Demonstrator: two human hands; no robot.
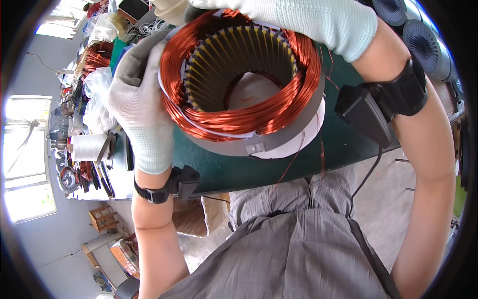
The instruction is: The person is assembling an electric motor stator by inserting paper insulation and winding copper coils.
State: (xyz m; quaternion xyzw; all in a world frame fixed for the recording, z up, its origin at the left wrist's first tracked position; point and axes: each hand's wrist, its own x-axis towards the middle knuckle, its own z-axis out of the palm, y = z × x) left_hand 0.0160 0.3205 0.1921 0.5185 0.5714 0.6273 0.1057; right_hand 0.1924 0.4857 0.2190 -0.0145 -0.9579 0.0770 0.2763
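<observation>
A motor stator (pixel 219 141) stands tilted toward me, its slotted bore ringed by yellow slot liners. Thick bundles of red-copper winding wire (pixel 294 102) loop around its near end, with a white strip tucked beneath them. My left hand (pixel 142 87), in a white glove with grey fingertips, is closed against the stator's left side. Across the far rim lies my gloved right hand (pixel 308 22), gripping the windings there; its fingertips are partly cut off by the upper edge. Loose thin copper wires hang down at the stator's right and near side.
Under the stator is a dark green tabletop (pixel 219 174). At the left are a white thread spool (pixel 89 147), clear plastic bags (pixel 97 99) and more copper coils (pixel 97 57). Grey cylindrical stators (pixel 420 42) stand at the far right. Each wrist wears a black strapped device.
</observation>
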